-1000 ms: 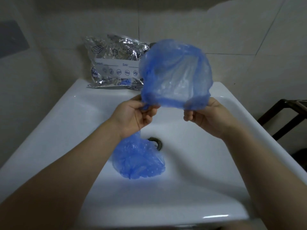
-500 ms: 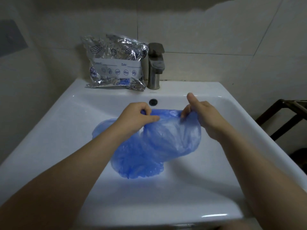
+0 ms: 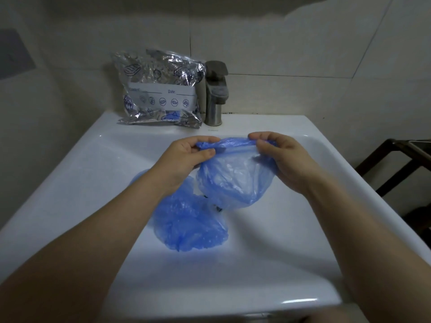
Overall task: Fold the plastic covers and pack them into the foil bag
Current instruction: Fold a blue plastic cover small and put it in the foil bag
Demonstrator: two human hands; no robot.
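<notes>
Presently, one blue cover (image 3: 235, 180) is held up over the sink (image 3: 77, 183) basin, its gathered rim stretched taut between two hands. The rim is pinched by the left hand (image 3: 186, 157) between thumb and forefinger at the cover's left end; the right hand (image 3: 279, 157) pinches the other end the same way. The body of the cover hangs below as a slack pouch, clear of the basin floor as far as can be judged. Held this way, the rim is drawn into a straight line, likely so that the pouch can be flattened and folded over on itself.

A second cover (image 3: 189, 222) lies crumpled on the basin floor, partly under the left forearm and just beneath the held one; it appears unfolded, presumably waiting its turn. The drain is mostly hidden between the two.

The foil bag (image 3: 161, 89) is propped upright on the sink's back ledge, toward the left rear corner, leaning on the wall just beside the tap (image 3: 215, 92). Whether its mouth is open cannot be told. Nothing blue is seen entering it; packing is judged not yet begun.
</notes>
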